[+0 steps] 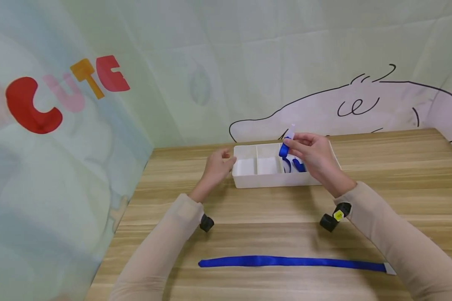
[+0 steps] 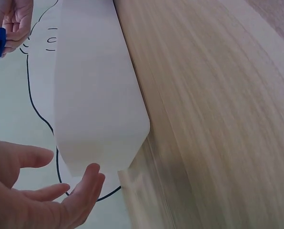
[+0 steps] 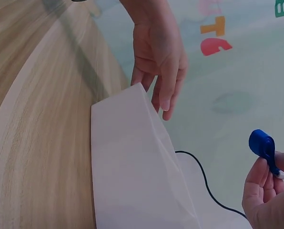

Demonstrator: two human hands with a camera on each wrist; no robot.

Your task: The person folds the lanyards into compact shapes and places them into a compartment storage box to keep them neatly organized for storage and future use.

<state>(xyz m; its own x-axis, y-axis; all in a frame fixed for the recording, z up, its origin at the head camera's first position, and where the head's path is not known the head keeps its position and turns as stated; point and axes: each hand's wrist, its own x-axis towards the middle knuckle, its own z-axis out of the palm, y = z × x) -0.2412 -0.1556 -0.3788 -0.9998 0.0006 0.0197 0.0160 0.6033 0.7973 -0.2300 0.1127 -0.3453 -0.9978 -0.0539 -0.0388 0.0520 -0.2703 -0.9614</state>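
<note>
Right hand [image 1: 318,156] pinches blue strap [image 1: 284,149] over box [image 1: 271,180] near table's far edge [image 1: 199,146]; relaxed left hand [image 1: 217,167] perhaps touching; backdrop [image 1: 192,25]: "CUTE".

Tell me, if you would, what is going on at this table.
A person's right hand pinches a looped blue strap, held up at the white box. The left hand is at the box's left end, fingers loosely bent and holding nothing. More blue pieces lie inside the box, toward its right, and a second strap lies stretched out on the table.
</note>
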